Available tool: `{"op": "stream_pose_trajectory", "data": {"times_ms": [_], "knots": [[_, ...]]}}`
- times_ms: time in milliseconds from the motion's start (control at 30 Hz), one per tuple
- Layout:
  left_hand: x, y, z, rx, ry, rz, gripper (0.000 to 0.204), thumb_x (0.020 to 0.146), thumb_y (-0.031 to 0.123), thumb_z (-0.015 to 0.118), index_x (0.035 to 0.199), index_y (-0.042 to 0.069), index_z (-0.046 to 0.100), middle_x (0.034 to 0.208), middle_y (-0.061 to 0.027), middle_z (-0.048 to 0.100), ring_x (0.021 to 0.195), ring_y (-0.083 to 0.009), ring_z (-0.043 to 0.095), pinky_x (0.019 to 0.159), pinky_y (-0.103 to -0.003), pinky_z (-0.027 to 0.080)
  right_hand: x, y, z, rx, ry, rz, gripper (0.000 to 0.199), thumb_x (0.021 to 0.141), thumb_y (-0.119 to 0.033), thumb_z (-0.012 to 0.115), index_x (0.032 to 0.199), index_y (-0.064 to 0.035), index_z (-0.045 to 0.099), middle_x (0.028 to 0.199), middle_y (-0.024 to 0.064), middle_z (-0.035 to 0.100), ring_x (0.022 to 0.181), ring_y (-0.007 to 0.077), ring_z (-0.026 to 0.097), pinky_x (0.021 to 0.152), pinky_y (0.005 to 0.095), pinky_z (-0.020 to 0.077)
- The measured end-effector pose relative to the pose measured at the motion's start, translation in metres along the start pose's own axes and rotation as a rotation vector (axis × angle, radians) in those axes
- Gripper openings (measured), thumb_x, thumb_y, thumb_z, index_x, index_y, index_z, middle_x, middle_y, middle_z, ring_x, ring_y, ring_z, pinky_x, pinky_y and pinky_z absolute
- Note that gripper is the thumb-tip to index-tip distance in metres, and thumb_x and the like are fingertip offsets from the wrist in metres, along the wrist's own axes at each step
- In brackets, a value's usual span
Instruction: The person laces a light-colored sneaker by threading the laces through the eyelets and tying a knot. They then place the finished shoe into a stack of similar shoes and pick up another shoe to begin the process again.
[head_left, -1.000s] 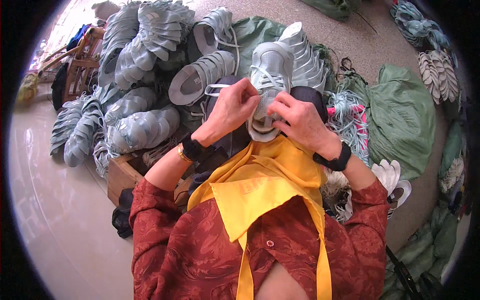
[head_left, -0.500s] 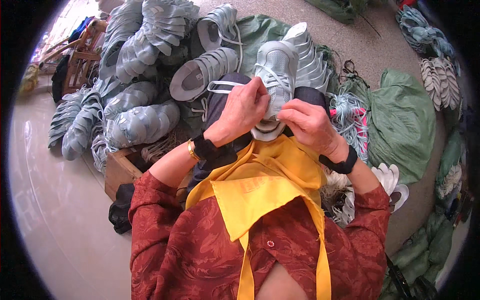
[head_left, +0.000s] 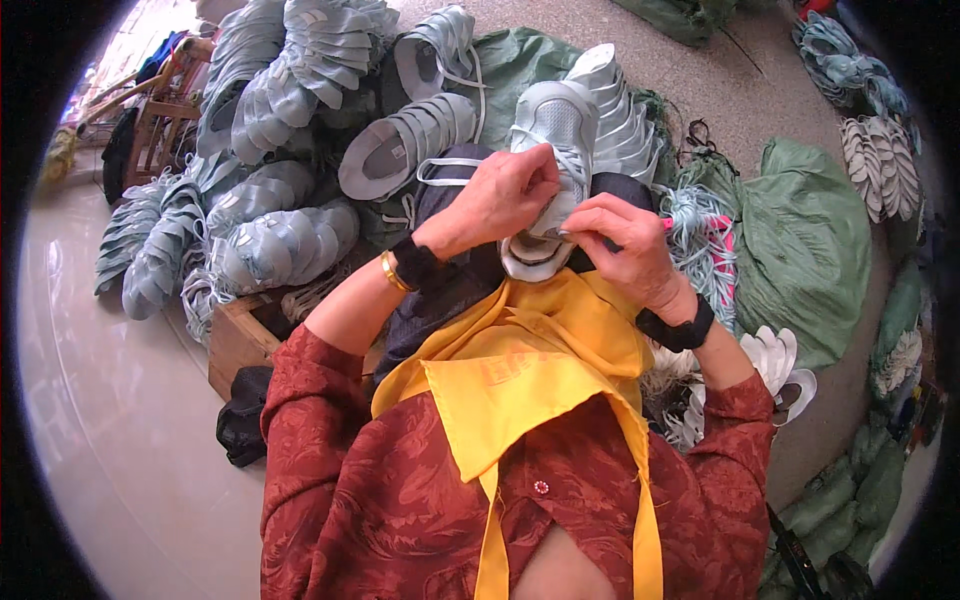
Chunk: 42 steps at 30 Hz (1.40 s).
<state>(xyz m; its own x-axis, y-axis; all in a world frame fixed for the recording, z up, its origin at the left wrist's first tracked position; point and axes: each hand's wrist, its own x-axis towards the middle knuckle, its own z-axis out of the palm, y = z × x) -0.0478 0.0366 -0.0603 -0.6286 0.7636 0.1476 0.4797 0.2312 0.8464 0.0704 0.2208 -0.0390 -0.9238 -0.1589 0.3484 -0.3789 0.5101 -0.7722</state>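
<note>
A pale grey sneaker (head_left: 556,130) rests on my lap, toe pointing away, over a dark cloth (head_left: 450,280) and a yellow apron (head_left: 520,370). My left hand (head_left: 495,200) grips the shoe's left side near the tongue. My right hand (head_left: 625,245) pinches at the heel opening from the right, fingers closed on the shoe and its white lace. A loose white lace end (head_left: 445,170) trails out to the left of the shoe.
Nested rows of pale grey sneakers (head_left: 290,120) pile up ahead and to the left. A wooden crate (head_left: 240,340) sits at my left. Green sacks (head_left: 800,240) lie right, with lace bundles (head_left: 700,230) and white soles (head_left: 780,360).
My hands have closed in together at the shoe's opening. The sneaker has shifted slightly up and away on my lap.
</note>
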Motion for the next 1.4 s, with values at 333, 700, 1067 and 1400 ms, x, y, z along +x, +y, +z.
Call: {"op": "stream_pose_trajectory", "data": {"times_ms": [333, 700, 1067, 1400], "knots": [[0.000, 0.008, 0.009, 0.055, 0.095, -0.115, 0.007, 0.085, 0.005, 0.060, 0.089, -0.001, 0.061, 0.075, -0.0236, 0.066, 0.076, -0.0437, 0.067, 0.067, -0.050, 0.051, 0.006, -0.008, -0.008, 0.060, 0.025, 0.177, 0.013, 0.084, 0.000, 0.074, 0.096, -0.0025, 0.070, 0.088, 0.0086, 0.068, 0.071, 0.0193, 0.067, 0.063, 0.0294, 0.0533], [0.004, 0.015, 0.009, 0.142, 0.122, -0.255, 0.014, 0.081, 0.012, 0.067, 0.081, -0.002, 0.065, 0.075, -0.0239, 0.068, 0.077, -0.0433, 0.068, 0.071, -0.049, 0.053, 0.029, 0.016, -0.005, -0.366, -0.031, 0.080, 0.005, 0.088, -0.004, 0.065, 0.093, -0.0022, 0.066, 0.091, 0.0153, 0.061, 0.085, 0.0361, 0.067, 0.072, 0.0444, 0.0549], [0.001, 0.015, 0.009, 0.231, 0.145, -0.257, 0.020, 0.080, 0.015, 0.074, 0.083, -0.002, 0.064, 0.073, -0.0192, 0.067, 0.072, -0.0362, 0.068, 0.065, -0.042, 0.052, 0.043, 0.019, -0.002, -0.631, -0.240, 0.037, 0.003, 0.085, -0.001, 0.059, 0.086, -0.0003, 0.062, 0.089, 0.0178, 0.062, 0.082, 0.0369, 0.069, 0.070, 0.0449, 0.0574], [0.003, 0.008, -0.011, 0.074, 0.088, -0.277, 0.018, 0.087, 0.014, 0.068, 0.086, -0.003, 0.062, 0.069, -0.0110, 0.062, 0.065, -0.0135, 0.056, 0.062, -0.033, 0.049, 0.037, 0.024, -0.025, -0.581, -0.263, -0.010, 0.013, 0.082, -0.004, 0.059, 0.095, 0.0009, 0.059, 0.086, 0.0196, 0.059, 0.079, 0.0411, 0.062, 0.071, 0.0467, 0.0543]]}}
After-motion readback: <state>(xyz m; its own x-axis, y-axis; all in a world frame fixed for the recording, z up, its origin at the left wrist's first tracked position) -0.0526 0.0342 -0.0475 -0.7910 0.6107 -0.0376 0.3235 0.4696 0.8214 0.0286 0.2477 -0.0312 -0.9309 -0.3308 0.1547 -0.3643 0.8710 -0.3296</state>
